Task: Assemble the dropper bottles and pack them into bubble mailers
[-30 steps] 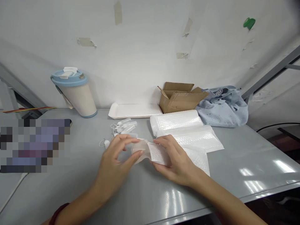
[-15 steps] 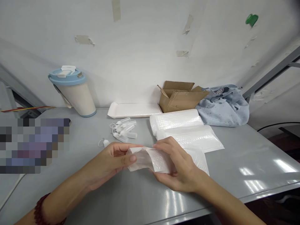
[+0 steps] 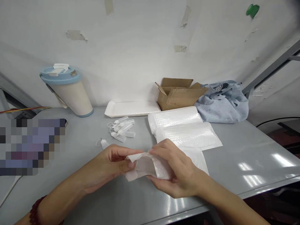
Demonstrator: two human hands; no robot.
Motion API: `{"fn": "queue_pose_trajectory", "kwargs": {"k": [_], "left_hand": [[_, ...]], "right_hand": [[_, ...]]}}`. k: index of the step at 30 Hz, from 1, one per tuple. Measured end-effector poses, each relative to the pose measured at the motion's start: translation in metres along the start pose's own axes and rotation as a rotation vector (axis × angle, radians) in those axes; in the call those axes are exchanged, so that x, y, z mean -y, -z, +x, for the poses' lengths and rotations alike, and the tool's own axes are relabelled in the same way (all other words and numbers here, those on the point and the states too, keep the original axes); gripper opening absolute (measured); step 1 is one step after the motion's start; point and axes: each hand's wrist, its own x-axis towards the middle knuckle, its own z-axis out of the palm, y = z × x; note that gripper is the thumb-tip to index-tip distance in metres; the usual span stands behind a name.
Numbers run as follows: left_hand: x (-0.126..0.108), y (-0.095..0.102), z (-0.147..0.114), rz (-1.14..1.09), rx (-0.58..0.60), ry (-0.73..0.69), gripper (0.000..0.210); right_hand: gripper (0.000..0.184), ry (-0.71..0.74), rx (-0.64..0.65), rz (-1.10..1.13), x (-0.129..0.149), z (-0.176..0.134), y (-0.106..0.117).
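Between my hands, above the table, is a white bubble mailer (image 3: 161,167) with its mouth spread apart toward the left. My left hand (image 3: 114,162) pinches the lip of the mouth between thumb and fingers. Wrapped around the body of the mailer from the right is my right hand (image 3: 179,172), thumb below and fingers on top. Just beyond my left hand lies a small dropper bottle (image 3: 104,143), partly hidden by that hand. A pile of several clear dropper bottles (image 3: 123,129) with white caps lies farther back. More white bubble mailers (image 3: 187,132) lie flat behind my right hand.
A stack of flat white mailers (image 3: 132,108) lies along the wall, beside an open cardboard box (image 3: 179,98). Light blue cloth (image 3: 226,104) is bunched at the right. A cream tumbler (image 3: 73,97) and a pixelated, blurred-out object (image 3: 32,147) are on the left.
The mouth of the mailer is spread wider, and the mailer sits slightly lower in view. Both hands keep hold of it. The whole view has shifted a little.
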Motion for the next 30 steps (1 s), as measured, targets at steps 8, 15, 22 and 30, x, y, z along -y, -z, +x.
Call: {"fn": "queue_pose_trajectory", "kwargs": {"k": [8,15,22,30], "left_hand": [[0.015,-0.018,0.013,0.400,-0.108,-0.031,0.010],[0.016,-0.025,0.016,0.499,-0.253,0.012,0.013],[0.008,-0.020,0.011,0.357,-0.344,-0.042,0.015],[0.006,-0.026,0.009,0.387,-0.333,0.009,0.016]], "right_hand": [[0.044,0.062,0.091,-0.020,0.001,-0.002,-0.014],[0.038,0.040,0.177,-0.114,0.006,-0.001,-0.013],[0.073,-0.231,0.375,-0.286,0.006,0.000,-0.001],[0.065,-0.171,0.435,-0.297,0.008,-0.001,-0.005]]}}
